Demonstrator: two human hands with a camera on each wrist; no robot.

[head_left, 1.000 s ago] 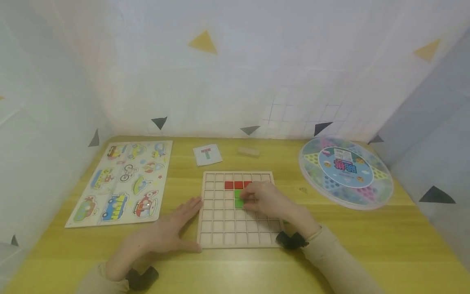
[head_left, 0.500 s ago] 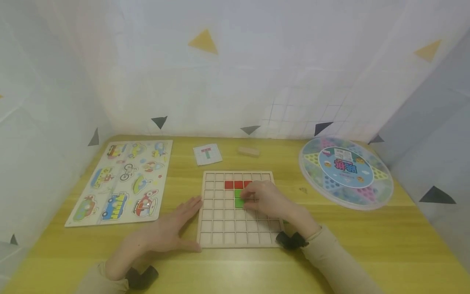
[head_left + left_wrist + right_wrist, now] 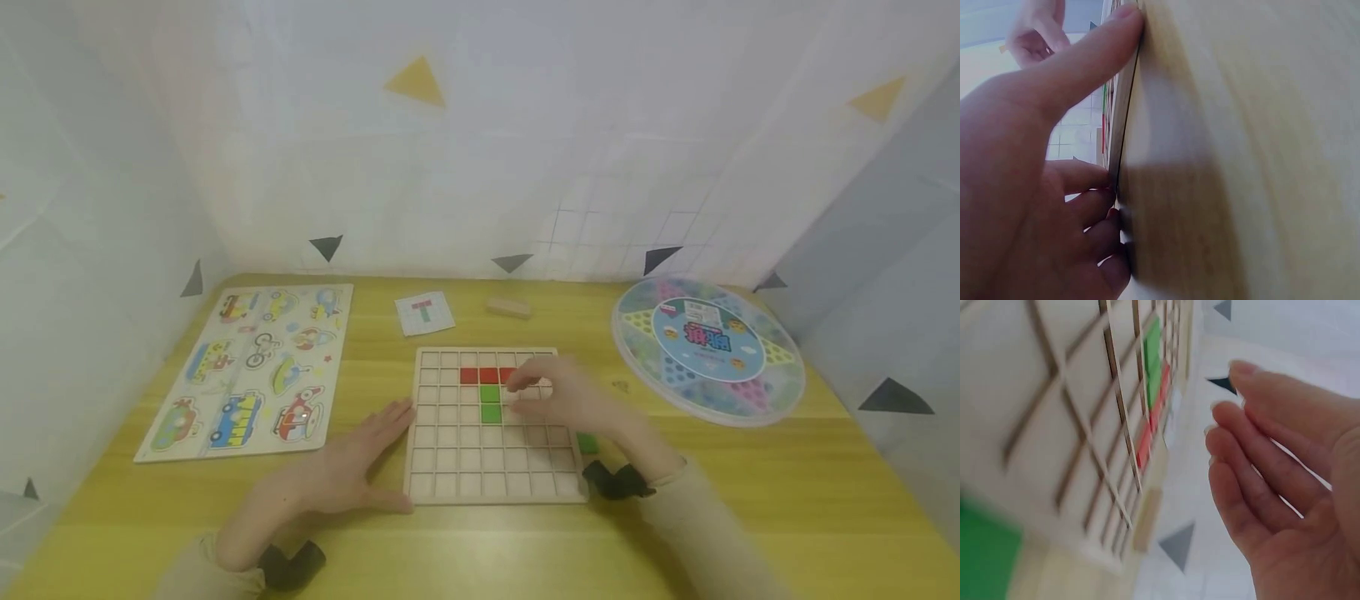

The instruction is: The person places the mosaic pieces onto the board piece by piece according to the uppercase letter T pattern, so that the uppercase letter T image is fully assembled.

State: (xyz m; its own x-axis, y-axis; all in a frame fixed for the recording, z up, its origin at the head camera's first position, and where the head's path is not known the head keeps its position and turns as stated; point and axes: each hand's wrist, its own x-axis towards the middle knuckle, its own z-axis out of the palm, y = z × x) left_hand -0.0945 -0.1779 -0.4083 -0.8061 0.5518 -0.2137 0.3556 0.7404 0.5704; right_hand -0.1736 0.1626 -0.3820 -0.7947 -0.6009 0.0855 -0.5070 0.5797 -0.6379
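A wooden grid board (image 3: 447,459) lies flat on the table. Three red tiles (image 3: 487,376) form a row near its far side. Two green tiles (image 3: 491,413) run down from the middle red one. My left hand (image 3: 337,477) rests against the board's left edge, thumb and fingers spread. Over the board, right of the green tiles, hovers my right hand (image 3: 570,404); in the right wrist view its loosely bent fingers (image 3: 1232,500) hold nothing and stand off the board. Another green tile (image 3: 587,443) lies on the table by the board's right edge, partly covered.
Behind the board lie a card with a printed T pattern (image 3: 425,314) and a small wooden block (image 3: 508,307). To the left is a vehicle puzzle board (image 3: 251,375). A round Chinese checkers set (image 3: 708,350) is at the right, near the fabric wall (image 3: 480,167).
My right hand has let go of the lower green tile and moved slightly right and up off the board. More of the green tile on the table shows. The left hand stays put.
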